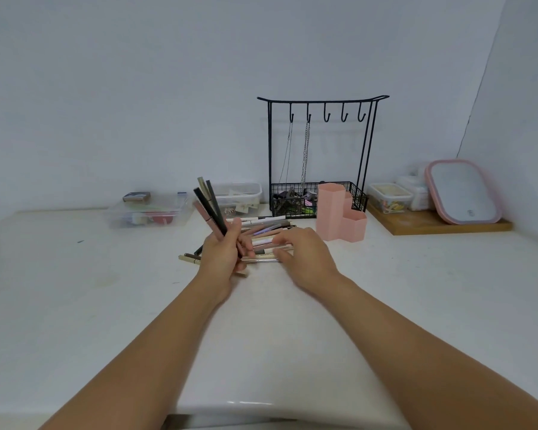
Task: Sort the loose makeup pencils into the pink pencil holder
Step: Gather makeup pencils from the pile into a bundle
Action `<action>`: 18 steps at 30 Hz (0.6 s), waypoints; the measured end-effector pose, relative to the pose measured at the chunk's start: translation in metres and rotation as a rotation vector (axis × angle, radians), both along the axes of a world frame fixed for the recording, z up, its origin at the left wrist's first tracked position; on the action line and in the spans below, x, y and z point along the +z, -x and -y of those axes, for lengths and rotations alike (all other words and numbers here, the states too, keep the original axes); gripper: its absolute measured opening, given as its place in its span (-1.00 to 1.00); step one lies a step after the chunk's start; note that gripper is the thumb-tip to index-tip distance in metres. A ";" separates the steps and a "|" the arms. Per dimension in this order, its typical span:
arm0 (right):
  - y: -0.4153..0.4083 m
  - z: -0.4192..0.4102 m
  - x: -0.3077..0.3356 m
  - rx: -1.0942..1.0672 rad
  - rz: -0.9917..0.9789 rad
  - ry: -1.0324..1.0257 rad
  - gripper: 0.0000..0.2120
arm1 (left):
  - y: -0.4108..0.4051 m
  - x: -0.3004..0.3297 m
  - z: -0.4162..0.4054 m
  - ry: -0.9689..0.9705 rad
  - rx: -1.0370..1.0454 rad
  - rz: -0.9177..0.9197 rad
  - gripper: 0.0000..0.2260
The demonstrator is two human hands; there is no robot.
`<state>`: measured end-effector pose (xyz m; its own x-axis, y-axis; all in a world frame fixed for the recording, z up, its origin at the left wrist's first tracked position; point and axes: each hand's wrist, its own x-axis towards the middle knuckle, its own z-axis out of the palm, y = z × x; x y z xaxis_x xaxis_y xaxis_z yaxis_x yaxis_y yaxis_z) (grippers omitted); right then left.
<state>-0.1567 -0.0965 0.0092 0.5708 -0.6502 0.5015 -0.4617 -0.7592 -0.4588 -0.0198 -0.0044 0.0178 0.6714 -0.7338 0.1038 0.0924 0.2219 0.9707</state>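
My left hand (222,256) grips a bundle of several makeup pencils (208,203), black, beige and pink, pointing up and to the left. A pile of loose pencils (266,231) lies on the white table just behind and to the right of it. My right hand (302,254) reaches into that pile, fingertips on a pale pencil (261,251); whether it pinches the pencil is unclear. The pink pencil holder (339,217), made of hexagonal tubes of different heights, stands upright to the right of the pile.
A black wire jewellery stand (320,156) with hanging chains and a basket stands behind the holder. Clear plastic boxes (149,211) sit at the back left. A wooden tray (438,226) with small boxes and a pink-framed mirror (463,192) is at the right.
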 end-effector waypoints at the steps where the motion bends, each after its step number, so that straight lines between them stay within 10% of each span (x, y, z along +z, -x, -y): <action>1: 0.001 0.003 -0.001 -0.014 -0.077 0.021 -0.84 | -0.002 0.000 -0.001 0.012 0.004 -0.026 -0.70; 18: 0.004 0.016 0.009 0.003 -0.012 -0.241 -0.91 | -0.006 0.001 0.001 -0.073 0.040 -0.126 -0.69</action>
<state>-0.1608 -0.1124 0.0179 0.5779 -0.7486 0.3251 -0.4664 -0.6298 -0.6211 -0.0142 -0.0051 0.0190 0.7044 -0.7089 -0.0358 0.2072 0.1571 0.9656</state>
